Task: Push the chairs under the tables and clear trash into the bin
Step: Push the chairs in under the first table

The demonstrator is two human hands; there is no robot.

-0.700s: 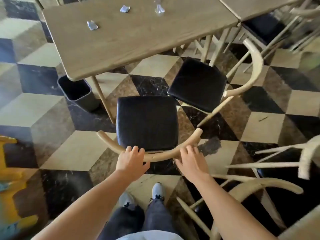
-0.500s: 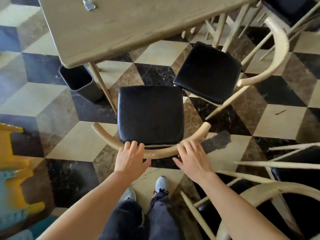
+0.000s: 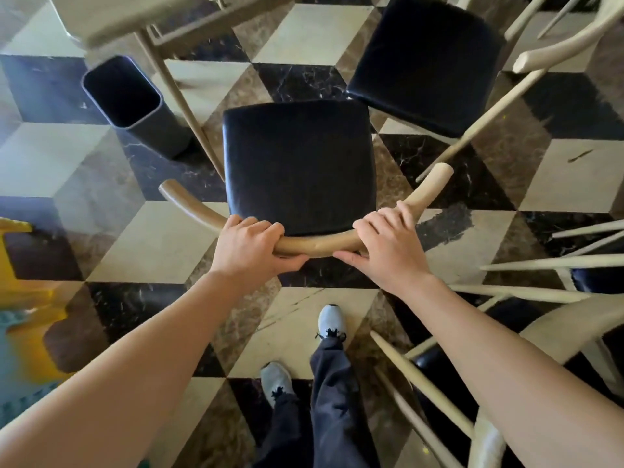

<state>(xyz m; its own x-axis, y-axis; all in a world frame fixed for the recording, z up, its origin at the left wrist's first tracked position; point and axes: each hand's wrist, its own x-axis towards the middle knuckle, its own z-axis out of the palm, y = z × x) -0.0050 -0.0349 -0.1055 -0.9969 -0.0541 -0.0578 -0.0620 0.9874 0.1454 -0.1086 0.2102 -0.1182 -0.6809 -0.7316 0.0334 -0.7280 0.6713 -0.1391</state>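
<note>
A wooden chair with a black padded seat (image 3: 299, 160) stands right in front of me on the checkered floor. Its curved wooden backrest rail (image 3: 314, 244) runs below the seat in view. My left hand (image 3: 248, 246) is wrapped around the rail left of centre. My right hand (image 3: 388, 243) grips the rail right of centre. The wooden table's corner (image 3: 111, 18) and one leg (image 3: 179, 96) show at the top left, beyond the seat. A dark rectangular bin (image 3: 131, 99) stands on the floor left of that leg, its inside dark. The tabletop trash is out of view.
A second black-seated chair (image 3: 425, 59) sits angled at the upper right, close to the first. Another chair's pale rails (image 3: 553, 265) crowd the right edge and lower right. A yellow and teal object (image 3: 23, 319) lies at the left. My feet (image 3: 332, 320) stand behind the chair.
Both hands, resting on the rail before, have closed around it. The view has tipped down and moved closer, so the tabletop with its scraps has left the frame.
</note>
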